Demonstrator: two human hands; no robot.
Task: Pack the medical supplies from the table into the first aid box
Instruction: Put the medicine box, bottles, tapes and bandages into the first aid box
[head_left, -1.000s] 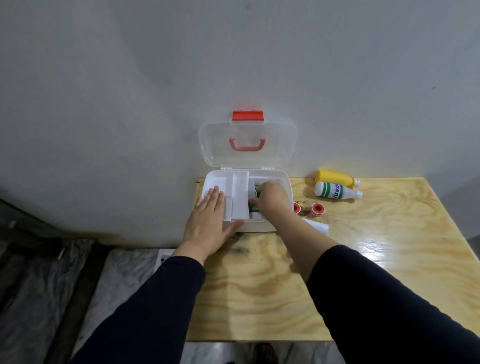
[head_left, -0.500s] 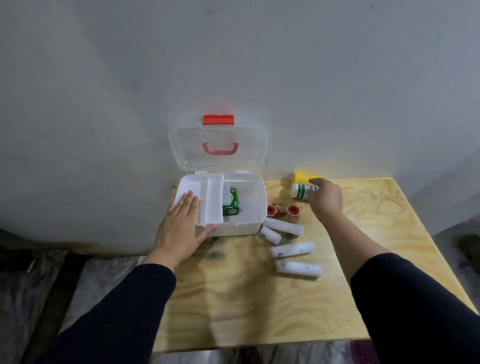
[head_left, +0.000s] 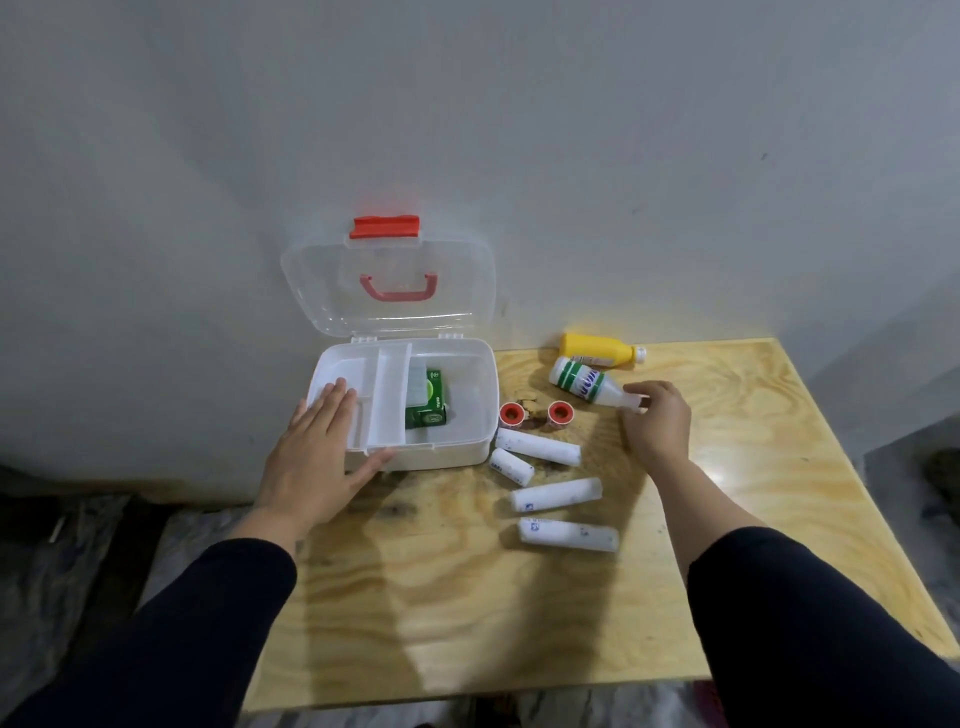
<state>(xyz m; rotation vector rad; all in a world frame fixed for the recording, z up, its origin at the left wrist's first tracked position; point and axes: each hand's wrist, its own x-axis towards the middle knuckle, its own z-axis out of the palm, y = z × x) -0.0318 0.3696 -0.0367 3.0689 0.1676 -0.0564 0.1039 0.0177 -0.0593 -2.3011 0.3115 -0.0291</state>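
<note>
Right hand (head_left: 655, 422): fingers curled around the cap end of the white bottle (head_left: 589, 386), which lies on its side on the table (head_left: 779, 441). Contact at the neck looks real; whether the grip is fully closed, cannot tell.

Left hand (head_left: 317, 457): flat and open, palm down on the front left corner of the first aid box (head_left: 483, 395), bracing it. Lid propped open against the wall.

Box contents: one green carton (head_left: 427, 402) in the large compartment, beside the white tray insert (head_left: 387, 397). Rest of that compartment bare.

On the table, unpacked: yellow bottle (head_left: 597, 346) just behind the white one; two red tape rolls (head_left: 535, 414) just right of the box; four white bandage rolls (head_left: 550, 488) nearer the person.

Judgement: early in the packing. A neck hold probably lets the heavy end swing, so shifting the grip to the body seems wiser. Lay it flat beside the carton, leaving room for the rolls. Keep the left hand pressing.
</note>
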